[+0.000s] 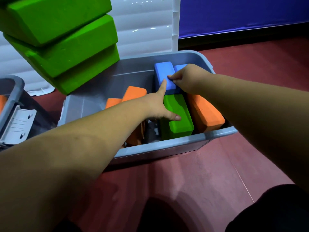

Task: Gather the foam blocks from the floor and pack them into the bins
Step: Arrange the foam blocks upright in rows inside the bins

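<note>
At the far left edge stands a second bin (14, 92), grey-rimmed with a white latch (18, 126) on its end; a sliver of an orange block (2, 102) shows inside it. Above it, a tilted stack of three green blocks (66, 47) fills the upper left, in front of a ribbed white lid (143, 27) that stands upright behind the main bin; what bears the stack cannot be told.

The grey bin (167, 146) sits in the middle with foam blocks packed on edge inside. At its left side two orange blocks (133, 93) lean together, and another orange piece (135, 136) shows below the left forearm. The left hand (157, 106) is relaxed and spread, index finger straight and touching the blue block (163, 72), thumb resting on the single green block (180, 124) in front of it. The right hand (190, 77) reaches in from the right, its fingers curled over the blue block's right edge and grasping it. A second blue block (179, 66) stands just beside, mostly hidden by that hand. Against the right wall of the bin lies a tilted orange block (207, 114), touching the green one.

The bins rest on a dark red floor (200, 173). A deep blue wall (242, 14) with a dark skirting runs behind at the right, and dark clothing (275, 211) shows along the bottom edge
</note>
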{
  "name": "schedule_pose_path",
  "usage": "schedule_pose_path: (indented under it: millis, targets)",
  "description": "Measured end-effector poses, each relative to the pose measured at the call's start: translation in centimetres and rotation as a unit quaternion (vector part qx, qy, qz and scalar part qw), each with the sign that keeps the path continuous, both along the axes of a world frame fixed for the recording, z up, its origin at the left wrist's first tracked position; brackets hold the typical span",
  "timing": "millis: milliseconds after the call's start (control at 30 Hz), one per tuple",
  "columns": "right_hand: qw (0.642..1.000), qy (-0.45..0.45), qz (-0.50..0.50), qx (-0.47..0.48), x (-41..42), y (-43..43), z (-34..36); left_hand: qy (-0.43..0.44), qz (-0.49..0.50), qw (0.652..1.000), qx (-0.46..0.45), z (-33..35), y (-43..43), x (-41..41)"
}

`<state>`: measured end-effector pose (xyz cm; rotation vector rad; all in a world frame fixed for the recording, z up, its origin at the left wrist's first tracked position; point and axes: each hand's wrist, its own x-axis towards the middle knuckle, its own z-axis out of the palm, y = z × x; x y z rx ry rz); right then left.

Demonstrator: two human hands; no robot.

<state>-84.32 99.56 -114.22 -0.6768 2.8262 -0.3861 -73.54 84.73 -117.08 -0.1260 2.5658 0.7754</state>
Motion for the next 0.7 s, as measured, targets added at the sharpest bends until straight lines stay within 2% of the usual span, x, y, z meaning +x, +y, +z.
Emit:
schedule_pose_path:
  millis: [167,367,533,633,700]
  targets:
    - [0.990,0.027,0.027,0.138,0.7,-0.9,0.4,0.001,-0.023,0.999,-0.024,0.7,0.0,0.0]
    - [0.992,0.085,0.041,0.078,2.2,1.0,0.1,-0.003,-0.031,0.999,-0.033,1.2,0.1,-0.4]
    - [0.992,0.078,0.065,0.079,1.8,1.2,0.2,-0.007,-0.071,0.993,-0.089,1.4,0.2,-1.1]
    - [0.982,0.056,0.087,0.160,1.5,0.7,0.0,-0.006,-0.097,0.986,-0.135,1.2,0.2,-1.6]
    - [0.969,0.045,0.091,0.226,0.6,0.4,-0.3,-0.039,-0.100,0.985,-0.132,1.0,0.1,-2.0]
